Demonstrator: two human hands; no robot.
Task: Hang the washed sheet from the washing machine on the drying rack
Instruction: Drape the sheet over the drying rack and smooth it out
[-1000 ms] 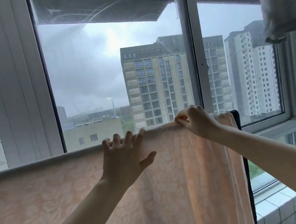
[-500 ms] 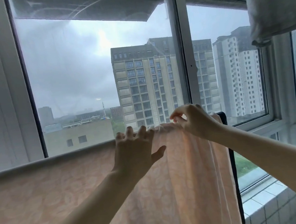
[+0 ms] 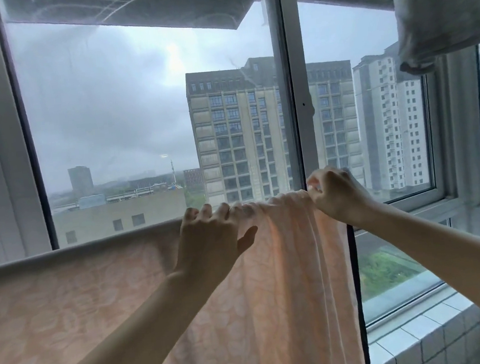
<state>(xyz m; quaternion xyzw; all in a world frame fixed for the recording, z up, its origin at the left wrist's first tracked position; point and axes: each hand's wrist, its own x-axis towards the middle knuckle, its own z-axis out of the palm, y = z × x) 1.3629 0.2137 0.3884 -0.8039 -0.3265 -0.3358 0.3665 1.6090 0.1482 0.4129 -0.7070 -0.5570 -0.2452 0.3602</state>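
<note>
The sheet [image 3: 273, 296] is draped along the drying rack [image 3: 359, 302] from 9 to 3 o'clock, its gathered stretch bracketed by the left hand [image 3: 209, 240], hooked over the fold, and, at 3 o'clock by the rack's end, the right hand [image 3: 337, 196], by which it is pinched.

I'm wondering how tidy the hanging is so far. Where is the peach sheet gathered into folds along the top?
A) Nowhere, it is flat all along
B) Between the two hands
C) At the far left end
B: the sheet lies smooth to the left of the left hand but bunches into folds between it and the right hand, which pinches its top edge.
</note>
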